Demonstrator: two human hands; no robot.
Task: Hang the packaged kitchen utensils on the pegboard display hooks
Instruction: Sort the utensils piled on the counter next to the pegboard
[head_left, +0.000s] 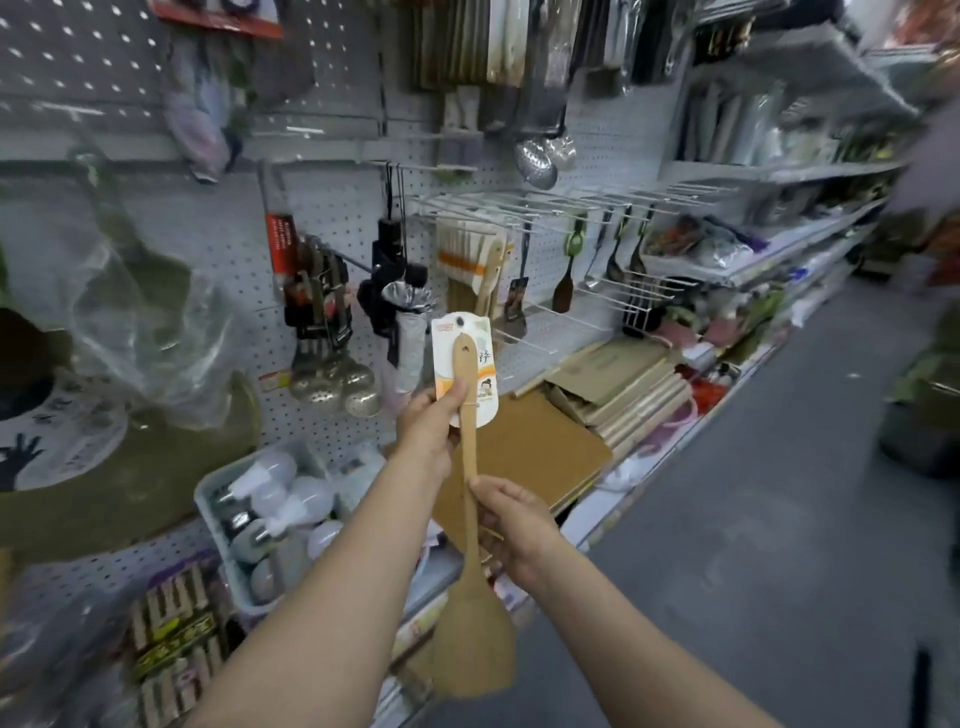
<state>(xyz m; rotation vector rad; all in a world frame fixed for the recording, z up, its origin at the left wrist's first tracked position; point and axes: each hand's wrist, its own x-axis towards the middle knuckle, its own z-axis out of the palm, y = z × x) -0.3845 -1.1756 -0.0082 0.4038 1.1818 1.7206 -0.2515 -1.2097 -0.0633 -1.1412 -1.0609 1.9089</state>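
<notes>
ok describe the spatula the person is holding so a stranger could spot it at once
Start at the white pegboard wall of hanging utensils; in front of it two bare hands hold one item up. It is the wooden spatula, handle up and blade down, left hand pinching its white backing card, right hand on the handle. Unlike its neighbours, it hangs on no hook.

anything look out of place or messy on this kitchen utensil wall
Folded umbrellas hang among the utensils on the pegboard, which looks out of place. Below, the wooden boards lie in a loose, skewed heap. The wooden spatula, held by left hand and right hand, looks intact.
</notes>
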